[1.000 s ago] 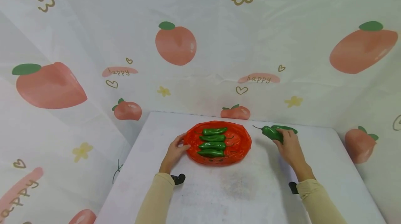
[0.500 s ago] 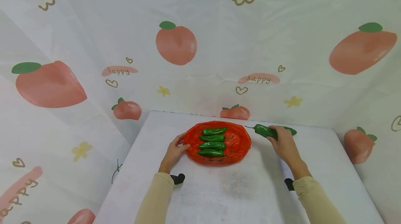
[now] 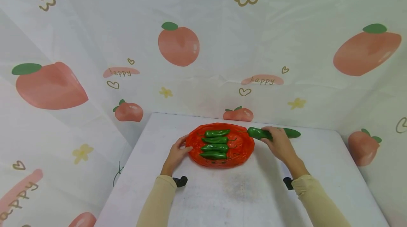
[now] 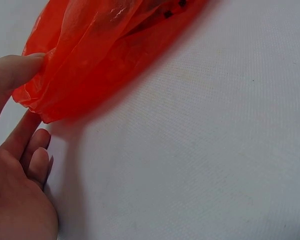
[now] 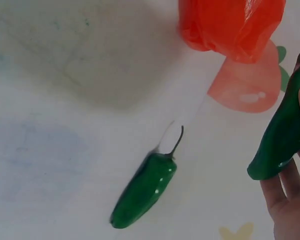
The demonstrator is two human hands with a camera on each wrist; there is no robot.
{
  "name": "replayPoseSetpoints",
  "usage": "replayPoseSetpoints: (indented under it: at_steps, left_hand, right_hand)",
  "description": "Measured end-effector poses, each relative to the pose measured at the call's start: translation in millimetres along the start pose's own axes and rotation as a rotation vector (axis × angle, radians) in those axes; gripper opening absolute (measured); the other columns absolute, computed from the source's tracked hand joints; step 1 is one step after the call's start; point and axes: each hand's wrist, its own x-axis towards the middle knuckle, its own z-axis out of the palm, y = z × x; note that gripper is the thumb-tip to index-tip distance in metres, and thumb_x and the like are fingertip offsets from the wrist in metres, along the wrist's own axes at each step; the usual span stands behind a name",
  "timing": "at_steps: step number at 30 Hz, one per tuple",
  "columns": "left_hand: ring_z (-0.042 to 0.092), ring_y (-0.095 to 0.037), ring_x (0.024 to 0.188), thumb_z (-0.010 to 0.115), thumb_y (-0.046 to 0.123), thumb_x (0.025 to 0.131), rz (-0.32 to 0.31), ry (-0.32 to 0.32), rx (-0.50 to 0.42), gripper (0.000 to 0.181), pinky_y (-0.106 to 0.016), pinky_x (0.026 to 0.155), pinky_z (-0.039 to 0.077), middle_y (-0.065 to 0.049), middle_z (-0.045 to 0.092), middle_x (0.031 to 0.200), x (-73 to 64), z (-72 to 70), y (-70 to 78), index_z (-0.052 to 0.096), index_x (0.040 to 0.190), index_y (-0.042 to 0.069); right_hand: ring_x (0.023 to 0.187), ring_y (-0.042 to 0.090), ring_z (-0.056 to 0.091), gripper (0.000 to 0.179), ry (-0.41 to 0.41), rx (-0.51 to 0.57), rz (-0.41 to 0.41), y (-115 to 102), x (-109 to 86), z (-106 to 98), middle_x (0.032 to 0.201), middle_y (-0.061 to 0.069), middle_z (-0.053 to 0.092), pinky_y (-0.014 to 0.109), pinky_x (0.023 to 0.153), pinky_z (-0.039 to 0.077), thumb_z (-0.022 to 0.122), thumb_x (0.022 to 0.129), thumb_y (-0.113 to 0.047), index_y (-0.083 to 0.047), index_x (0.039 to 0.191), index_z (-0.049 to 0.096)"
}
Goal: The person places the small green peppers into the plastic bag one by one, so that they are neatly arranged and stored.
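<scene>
Since the earlier frames, the right hand has brought its long, glossy dark-green pepper leftward, so that its stem now seems to reach the container's rim. Farthest left, the left hand pinches the edge of that round, red, crinkled-plastic container, thumb above and fingers underneath, probably to steady something so light. Just right of those fingers, inside it, a row of four shiny green peppers lies side by side, likely because slim shapes pack well in parallel. Beyond the container's right edge, the right fingers and thumb pinch the pepper round its body, perhaps for a surer hold, leaving the stem free and pointing left. Behind and right of those fingers, a loose, smooth green pepper with a thin stem rests on the white tabletop, untouched.
</scene>
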Motion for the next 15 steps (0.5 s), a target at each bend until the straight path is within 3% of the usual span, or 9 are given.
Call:
replayPoseSetpoints:
  at_steps: [8,15]
  left_hand:
    - [0.054,-0.027,0.125,0.07,0.026,0.095,0.005,0.001,0.01,0.056,-0.051,0.107,0.047,-0.007,0.061,0.139,0.0,0.4,0.4,0.052,0.148,0.031]
    - [0.054,-0.027,0.127,0.07,0.026,0.095,0.002,-0.004,0.009,0.056,-0.051,0.107,0.046,-0.007,0.06,0.14,-0.3,0.0,1.2,0.052,0.148,0.032]
  right_hand:
    - [0.112,0.037,0.057,0.047,-0.051,0.001,-0.04,-7.3,3.4,7.5,0.128,0.02,0.066,0.057,0.098,0.053,0.074,0.092,-0.016,-0.005,0.135,0.061]
    - [0.111,0.035,0.059,0.043,-0.038,0.013,-0.081,-17.7,4.9,15.3,0.121,0.018,0.062,0.054,0.097,0.055,0.077,0.09,-0.015,-0.006,0.131,0.065]
